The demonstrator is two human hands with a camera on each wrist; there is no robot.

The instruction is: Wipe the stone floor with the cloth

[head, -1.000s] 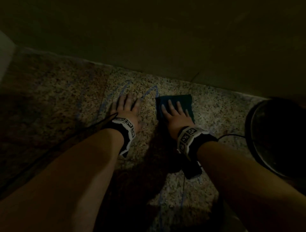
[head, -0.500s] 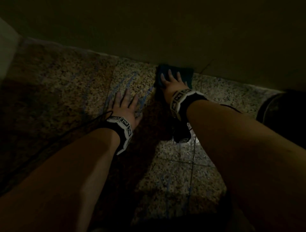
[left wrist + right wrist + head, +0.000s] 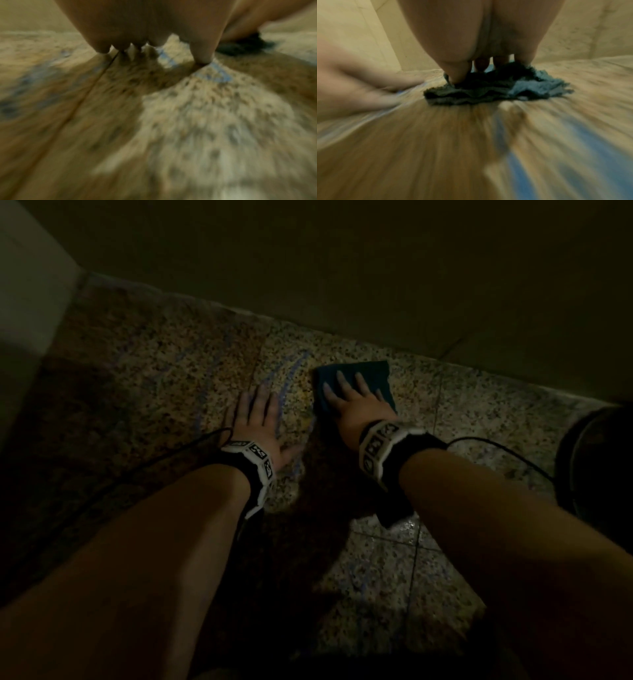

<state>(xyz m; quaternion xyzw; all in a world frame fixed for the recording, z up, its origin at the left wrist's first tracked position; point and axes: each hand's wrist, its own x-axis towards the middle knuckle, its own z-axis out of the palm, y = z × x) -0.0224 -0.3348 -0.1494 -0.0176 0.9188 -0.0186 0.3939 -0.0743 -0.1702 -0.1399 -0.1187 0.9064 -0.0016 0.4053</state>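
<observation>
Two bare hands, one cloth and one dark round container show in a dim scene lit from above. The left hand [image 3: 257, 422] lies flat on the stone floor [image 3: 164, 378], palm down, fingers straight and slightly spread, thumb out to the side, holding nothing; from the left wrist view its fingertips [image 3: 202, 59] press against the stone. The right hand [image 3: 356, 405] lies flat on top of the cloth [image 3: 373, 374], fingers straight and spread, pressing it down rather than gripping it; from the right wrist view the fingertips [image 3: 458, 75] sink into the fabric [image 3: 505, 86]. The cloth is a single dark teal piece, roughly rectangular, folded into layers with a fuzzy, ruffled edge, lying on the floor just right of the left hand and near the base of the wall [image 3: 376, 268]. Each wrist wears a black band with white blocks bearing black square markers, two bands in all [image 3: 253, 460] [image 3: 383, 446], each with a thin black cable trailing off. The floor is speckled granite-like stone in tan, cream and dark flecks, cut into square tiles with thin dark joints, and it carries several pale blue streaks [image 3: 291, 371] between and around the hands. The wall is plain, smooth and beige. The dark round container [image 3: 599, 460] sits at the right edge, only partly in view.
</observation>
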